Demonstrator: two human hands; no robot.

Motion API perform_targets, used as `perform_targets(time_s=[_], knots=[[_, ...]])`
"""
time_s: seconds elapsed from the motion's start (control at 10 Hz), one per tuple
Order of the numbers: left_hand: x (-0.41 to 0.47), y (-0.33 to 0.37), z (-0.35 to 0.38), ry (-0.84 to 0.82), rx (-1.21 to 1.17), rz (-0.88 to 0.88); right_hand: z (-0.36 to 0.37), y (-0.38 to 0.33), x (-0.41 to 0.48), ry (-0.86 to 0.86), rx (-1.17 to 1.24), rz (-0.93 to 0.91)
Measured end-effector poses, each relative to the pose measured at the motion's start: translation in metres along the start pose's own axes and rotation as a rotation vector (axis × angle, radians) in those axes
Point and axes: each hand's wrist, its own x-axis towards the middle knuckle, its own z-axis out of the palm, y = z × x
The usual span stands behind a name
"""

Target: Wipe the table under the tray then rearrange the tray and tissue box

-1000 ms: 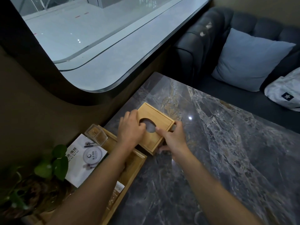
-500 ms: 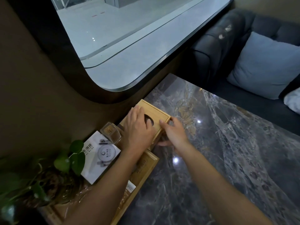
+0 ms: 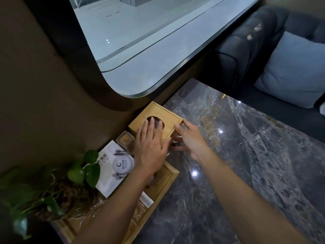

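Observation:
A square bamboo tissue box [image 3: 159, 111] with an oval hole in its lid stands on the dark marble table [image 3: 246, 164], close against the wall. My left hand [image 3: 151, 148] lies flat on its lid, fingers over the hole and thumb at the near edge. My right hand [image 3: 190, 140] grips the box's right side, thumb on the top corner. The bamboo tray [image 3: 171, 175] lies just in front of the box along the wall, partly under my left forearm.
In the tray are a clear toothpick holder [image 3: 125, 140], a white printed card [image 3: 114, 168], a potted plant [image 3: 84, 169] in a glass bowl and a small packet [image 3: 145, 202]. A dark sofa with a blue cushion [image 3: 295, 67] runs along the table's far side.
Both hands have slid the tissue box left and away, from the open tabletop to the wall just beyond the tray's far end. My left hand now lies flatter over the hole.

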Motion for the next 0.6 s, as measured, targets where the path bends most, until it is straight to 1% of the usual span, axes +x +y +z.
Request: perform_targets(time_s=[0.2, 0.3, 0.5, 0.6], knots=[[0.002, -0.004, -0.001, -0.002, -0.040, 0.001, 0.007, 0.001, 0.001, 0.051, -0.162, -0.114], [0.002, -0.003, -0.003, 0.000, -0.058, 0.003, 0.008, 0.002, 0.001, 0.084, -0.342, -0.180], [0.003, -0.002, -0.009, -0.020, -0.053, 0.014, -0.002, 0.000, -0.007, 0.231, -0.685, -0.225], [0.001, 0.005, -0.016, 0.000, -0.073, 0.023, -0.016, 0.000, -0.019, 0.242, -0.795, -0.262]])
